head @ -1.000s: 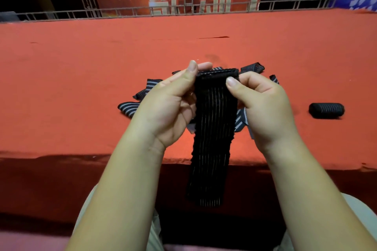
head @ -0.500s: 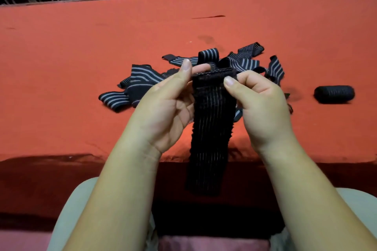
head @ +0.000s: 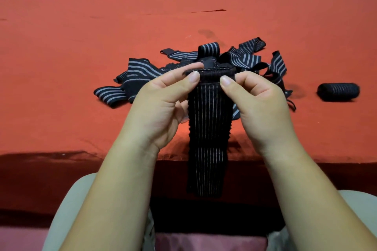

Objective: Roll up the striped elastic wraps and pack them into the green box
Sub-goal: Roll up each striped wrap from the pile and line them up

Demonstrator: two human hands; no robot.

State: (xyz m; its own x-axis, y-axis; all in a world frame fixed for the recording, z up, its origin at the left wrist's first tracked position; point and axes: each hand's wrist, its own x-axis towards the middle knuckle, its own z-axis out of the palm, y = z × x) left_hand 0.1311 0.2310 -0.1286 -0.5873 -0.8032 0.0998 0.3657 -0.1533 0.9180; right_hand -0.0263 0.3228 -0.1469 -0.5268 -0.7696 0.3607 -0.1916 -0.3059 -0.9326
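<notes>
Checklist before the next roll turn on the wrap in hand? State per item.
1. Grip on the held wrap: left hand and right hand both pinch its top edge. ok.
2. Roll started: that edge is folded over into a narrow band between the thumbs. ok.
3. Tail free: it hangs straight down past the table edge, apart from the loose pile. ok.
4. Finished roll lies on the table to the right, apart from the pile. ok.
5. Green box location: not in view. cannot tell.
</notes>
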